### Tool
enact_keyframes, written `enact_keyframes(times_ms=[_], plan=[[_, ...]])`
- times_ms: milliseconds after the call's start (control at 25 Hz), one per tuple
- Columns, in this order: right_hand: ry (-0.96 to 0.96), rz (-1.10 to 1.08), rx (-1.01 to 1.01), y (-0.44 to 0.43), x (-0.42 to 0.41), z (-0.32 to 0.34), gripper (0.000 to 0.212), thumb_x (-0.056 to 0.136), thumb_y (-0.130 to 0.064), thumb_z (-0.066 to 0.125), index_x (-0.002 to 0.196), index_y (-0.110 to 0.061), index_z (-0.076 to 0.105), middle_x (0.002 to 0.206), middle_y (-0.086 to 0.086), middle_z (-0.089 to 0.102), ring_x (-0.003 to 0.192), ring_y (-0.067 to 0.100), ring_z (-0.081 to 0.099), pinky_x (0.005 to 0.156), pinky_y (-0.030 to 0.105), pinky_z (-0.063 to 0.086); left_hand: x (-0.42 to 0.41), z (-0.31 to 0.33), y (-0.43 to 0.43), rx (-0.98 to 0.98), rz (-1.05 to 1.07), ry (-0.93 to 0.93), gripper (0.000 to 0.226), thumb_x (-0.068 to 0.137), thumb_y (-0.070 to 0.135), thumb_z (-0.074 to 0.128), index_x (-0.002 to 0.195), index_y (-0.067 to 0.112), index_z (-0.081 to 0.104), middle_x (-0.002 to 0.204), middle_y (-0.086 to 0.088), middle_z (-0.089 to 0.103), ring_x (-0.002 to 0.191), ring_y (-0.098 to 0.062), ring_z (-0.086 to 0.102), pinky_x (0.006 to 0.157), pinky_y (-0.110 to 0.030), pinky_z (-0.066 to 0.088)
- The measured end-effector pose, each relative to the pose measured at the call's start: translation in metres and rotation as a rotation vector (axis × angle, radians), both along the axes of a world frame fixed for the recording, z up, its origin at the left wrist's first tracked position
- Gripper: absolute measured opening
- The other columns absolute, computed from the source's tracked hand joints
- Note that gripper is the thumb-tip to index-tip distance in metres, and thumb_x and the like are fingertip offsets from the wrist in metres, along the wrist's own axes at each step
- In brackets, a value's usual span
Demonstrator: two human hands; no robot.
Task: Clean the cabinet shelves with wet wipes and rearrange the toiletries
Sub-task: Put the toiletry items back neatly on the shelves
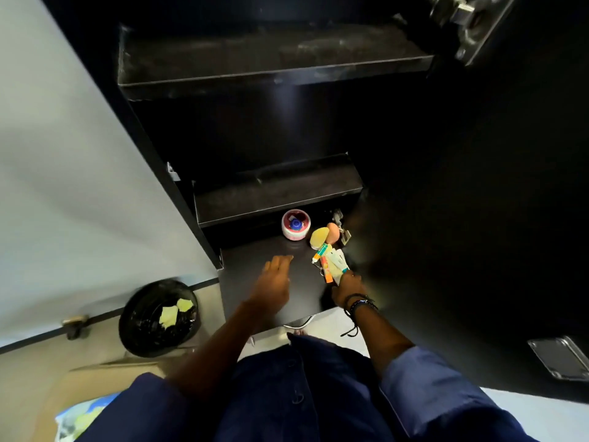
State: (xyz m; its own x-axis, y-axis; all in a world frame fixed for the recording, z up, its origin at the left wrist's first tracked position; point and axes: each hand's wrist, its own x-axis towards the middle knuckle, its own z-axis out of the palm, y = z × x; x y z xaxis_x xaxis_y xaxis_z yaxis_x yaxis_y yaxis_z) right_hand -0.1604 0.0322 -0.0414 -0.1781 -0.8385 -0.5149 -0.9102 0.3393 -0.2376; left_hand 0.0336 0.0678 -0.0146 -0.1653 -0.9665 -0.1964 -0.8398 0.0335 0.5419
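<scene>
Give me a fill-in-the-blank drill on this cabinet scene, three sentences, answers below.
1. The right hand grips a bundle of toiletries, while the left hand is ____ and holds nothing.
2. The red-and-white tub stands at the back of the ____ shelf of the cabinet.
3. The black bin holding yellowish wipes stands on the person's ____ side.
Missing words: open; bottom; left.

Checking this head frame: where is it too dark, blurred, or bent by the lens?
Head view: the cabinet door and the space under the upper shelf are near black, detail lost; light reaches the bottom shelf, so the round tub and the tubes in the right hand read; the left hand looks slightly soft; the wide lens slants the cabinet side.
</scene>
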Motion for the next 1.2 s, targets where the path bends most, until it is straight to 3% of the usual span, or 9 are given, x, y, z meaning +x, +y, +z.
enact_keyframes(times_ms=[120,280,400,760,840,920,960,1120,1200], plan=[[0.056,0.141,0.105,0.002,-0.013,-0.018,0.043,0.091,-0.014,0.049,0.13,0.005,0.043,0.13,0.024,0.047,0.118,0.037,0.05,0.099,0.036,0.045,-0.013,-0.025,-0.007,0.152,-0.099,-0.006,0.058,0.091,0.006,0.046,0.145,0.004,0.025,0.151,-0.017,0.028,0.14,-0.028,0.028,0.115,-0.031,0.019],[0.101,0.119,0.04,-0.002,-0.019,-0.025,0.052,0.089,-0.007,0.052,0.136,-0.002,0.029,0.126,0.021,0.045,0.112,0.037,0.055,0.092,0.041,0.048,-0.031,-0.048,-0.009,0.236,-0.118,0.021,0.052,0.092,0.012,0.047,0.142,0.004,0.033,0.145,-0.016,0.038,0.134,-0.031,0.037,0.113,-0.032,0.025],[0.121,0.068,0.056,0.002,-0.024,-0.033,0.044,0.091,-0.007,0.051,0.13,-0.002,0.032,0.121,0.02,0.054,0.111,0.034,0.058,0.088,0.038,0.05,-0.043,-0.056,-0.012,0.283,-0.129,0.049,0.05,0.093,0.012,0.048,0.141,0.002,0.035,0.144,-0.018,0.038,0.134,-0.031,0.037,0.113,-0.032,0.025],[0.234,0.089,0.061,0.015,-0.028,-0.057,0.032,0.095,-0.004,0.043,0.126,0.005,0.039,0.122,0.019,0.047,0.112,0.031,0.05,0.091,0.035,0.047,-0.054,-0.062,-0.002,0.364,-0.069,0.138,0.046,0.092,0.012,0.051,0.136,0.004,0.041,0.141,-0.014,0.043,0.13,-0.027,0.042,0.111,-0.033,0.032],[0.211,0.041,0.025,0.019,-0.022,-0.057,0.03,0.085,-0.005,0.061,0.113,0.003,0.053,0.108,0.017,0.056,0.097,0.028,0.059,0.071,0.035,0.055,-0.052,-0.061,0.001,0.367,-0.069,0.136,0.046,0.092,0.011,0.051,0.136,0.003,0.041,0.141,-0.015,0.044,0.131,-0.027,0.041,0.111,-0.032,0.031],[0.165,0.025,0.155,0.022,-0.017,-0.057,0.033,0.064,-0.011,0.081,0.091,-0.003,0.066,0.084,0.012,0.063,0.07,0.022,0.065,0.044,0.028,0.052,-0.048,-0.06,0.004,0.37,-0.073,0.125,0.046,0.092,0.011,0.051,0.136,0.003,0.041,0.141,-0.015,0.043,0.132,-0.026,0.04,0.111,-0.031,0.029],[0.14,0.016,0.188,0.023,-0.019,-0.067,0.033,0.059,-0.014,0.084,0.085,-0.004,0.067,0.078,0.011,0.064,0.063,0.02,0.064,0.04,0.026,0.05,-0.046,-0.06,0.007,0.371,-0.071,0.124,0.046,0.092,0.011,0.051,0.136,0.003,0.041,0.141,-0.015,0.043,0.132,-0.027,0.04,0.111,-0.031,0.029],[0.182,0.024,0.121,0.021,-0.015,-0.061,0.039,0.054,-0.02,0.088,0.083,-0.007,0.066,0.076,0.008,0.063,0.06,0.016,0.064,0.041,0.025,0.051,-0.036,-0.06,0.01,0.376,-0.062,0.12,0.046,0.092,0.011,0.05,0.136,0.003,0.042,0.14,-0.016,0.045,0.129,-0.028,0.043,0.108,-0.031,0.03],[0.273,0.016,0.102,0.023,-0.012,-0.049,0.052,0.066,-0.026,0.084,0.105,-0.004,0.058,0.095,0.011,0.061,0.081,0.02,0.066,0.059,0.03,0.057,-0.031,-0.059,0.01,0.373,-0.055,0.112,0.045,0.091,0.011,0.05,0.134,0.002,0.044,0.138,-0.016,0.047,0.127,-0.028,0.045,0.107,-0.031,0.032]])
